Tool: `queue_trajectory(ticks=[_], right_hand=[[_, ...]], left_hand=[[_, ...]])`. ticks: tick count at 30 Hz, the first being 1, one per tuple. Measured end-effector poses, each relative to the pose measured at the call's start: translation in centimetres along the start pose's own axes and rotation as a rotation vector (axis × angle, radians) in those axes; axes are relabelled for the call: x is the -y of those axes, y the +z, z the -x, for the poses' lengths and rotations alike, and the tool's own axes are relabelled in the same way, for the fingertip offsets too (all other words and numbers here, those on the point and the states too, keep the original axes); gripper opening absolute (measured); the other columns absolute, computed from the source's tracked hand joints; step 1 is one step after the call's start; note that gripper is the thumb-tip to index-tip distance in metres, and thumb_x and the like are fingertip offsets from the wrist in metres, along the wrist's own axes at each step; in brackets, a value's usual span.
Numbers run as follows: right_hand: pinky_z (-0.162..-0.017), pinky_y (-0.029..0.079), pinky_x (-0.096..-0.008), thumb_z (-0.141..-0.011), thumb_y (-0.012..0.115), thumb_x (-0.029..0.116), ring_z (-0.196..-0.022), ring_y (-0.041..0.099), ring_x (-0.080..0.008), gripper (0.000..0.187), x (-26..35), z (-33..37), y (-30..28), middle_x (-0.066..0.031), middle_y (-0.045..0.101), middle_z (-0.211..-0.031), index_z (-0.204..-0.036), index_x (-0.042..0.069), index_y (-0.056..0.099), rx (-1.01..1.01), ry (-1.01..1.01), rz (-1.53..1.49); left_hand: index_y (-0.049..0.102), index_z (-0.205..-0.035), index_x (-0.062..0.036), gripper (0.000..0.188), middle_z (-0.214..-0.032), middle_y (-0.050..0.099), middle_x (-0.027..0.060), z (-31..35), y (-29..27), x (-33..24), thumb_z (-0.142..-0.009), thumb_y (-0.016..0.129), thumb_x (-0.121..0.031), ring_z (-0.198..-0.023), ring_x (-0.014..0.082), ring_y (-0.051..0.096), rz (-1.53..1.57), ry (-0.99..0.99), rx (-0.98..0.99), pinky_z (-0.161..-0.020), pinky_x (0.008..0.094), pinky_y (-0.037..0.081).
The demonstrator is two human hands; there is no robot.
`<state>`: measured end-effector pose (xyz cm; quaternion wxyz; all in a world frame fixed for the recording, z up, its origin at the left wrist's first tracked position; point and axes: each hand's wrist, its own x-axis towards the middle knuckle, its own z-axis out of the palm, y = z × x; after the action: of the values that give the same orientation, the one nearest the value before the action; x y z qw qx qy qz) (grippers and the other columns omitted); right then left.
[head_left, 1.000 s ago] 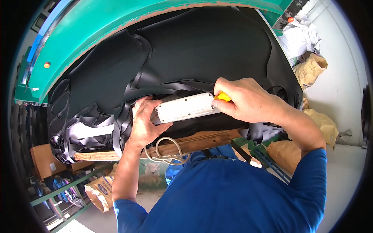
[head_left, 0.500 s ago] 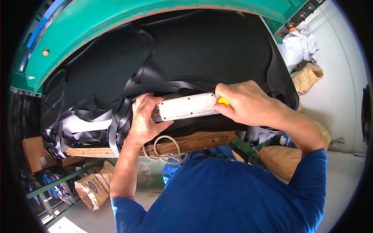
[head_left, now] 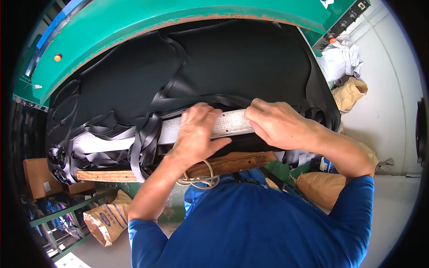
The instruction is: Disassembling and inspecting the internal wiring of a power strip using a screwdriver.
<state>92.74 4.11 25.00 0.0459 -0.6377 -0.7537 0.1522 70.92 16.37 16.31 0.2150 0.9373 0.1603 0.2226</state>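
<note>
A long white plastic case (head_left: 232, 122) with small screw holes, like the underside of a power strip, lies along the near edge of the black sheet material (head_left: 241, 58). My left hand (head_left: 196, 136) lies over its middle, fingers stretched across and thumb apart. Curled round the right end is my right hand (head_left: 275, 123), which hides that end. Left of my left hand a white surface (head_left: 169, 130) shows; I cannot tell whether it belongs to the case. A beige cable (head_left: 203, 179) hangs in loops below my left wrist.
A green machine frame (head_left: 187, 11) arches over the far side. Black strips (head_left: 145, 145) bunch at the left, above a wooden rail (head_left: 232, 163) on the near edge. Paper sacks stand at lower left (head_left: 107, 219) and right (head_left: 321, 187); a cardboard box (head_left: 40, 176) sits far left.
My left hand has slid right, from the case's left end onto its middle. The case sits lower among the black material. The yellow piece by my right hand is now hidden.
</note>
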Motion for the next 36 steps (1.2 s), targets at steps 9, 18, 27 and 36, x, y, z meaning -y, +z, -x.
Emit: queue_trajectory(ticks=[9, 18, 27, 36], right_hand=[[-0.073, 0.052, -0.0462, -0.084, 0.066, -0.002, -0.092, 0.065, -0.0362, 0.026, 0.4, 0.8, -0.3, -0.0136, 0.062, -0.101, -0.108, 0.003, 0.057, -0.084, 0.064, -0.081], [-0.074, 0.053, -0.0435, -0.079, 0.066, -0.006, -0.088, 0.065, -0.0340, 0.021, -1.0, 1.7, 0.6, -0.0107, 0.063, -0.094, -0.098, 0.003, 0.061, -0.249, -0.211, -0.207], [-0.068, 0.052, -0.0360, -0.078, 0.066, -0.010, -0.077, 0.065, -0.0269, 0.022, -0.6, 0.6, -0.8, -0.0107, 0.064, -0.087, -0.095, 0.003, 0.063, -0.384, -0.164, -0.296], [-0.076, 0.058, -0.0393, -0.079, 0.073, -0.005, -0.090, 0.068, -0.0354, 0.020, -9.6, -0.2, 4.3, -0.0151, 0.067, -0.109, -0.093, 0.003, 0.061, -0.938, 0.027, 0.011]], left_hand=[[0.063, -0.121, 0.0043, 0.065, -0.115, 0.064, 0.0200, -2.2, 1.7, -0.2, -0.068, 0.090, -0.021, -0.108, 0.0391, 0.062, 0.082, 0.011, 0.041, -0.095, 0.0465, 0.051], [0.064, -0.115, -0.0004, 0.056, -0.109, 0.064, 0.0173, -2.3, 1.2, -0.7, -0.070, 0.088, -0.024, -0.104, 0.0361, 0.064, 0.143, -0.059, 0.089, -0.089, 0.0459, 0.054], [0.065, -0.115, 0.0020, 0.056, -0.110, 0.066, 0.0178, -3.9, 0.1, -2.0, -0.068, 0.088, -0.019, -0.099, 0.0385, 0.068, 0.060, 0.017, 0.014, -0.084, 0.0443, 0.056], [0.066, -0.118, 0.0045, 0.058, -0.107, 0.066, 0.0126, -4.1, -1.4, -0.6, -0.072, 0.093, -0.018, -0.098, 0.0229, 0.067, 0.453, -0.238, 0.024, -0.086, 0.0329, 0.054]])
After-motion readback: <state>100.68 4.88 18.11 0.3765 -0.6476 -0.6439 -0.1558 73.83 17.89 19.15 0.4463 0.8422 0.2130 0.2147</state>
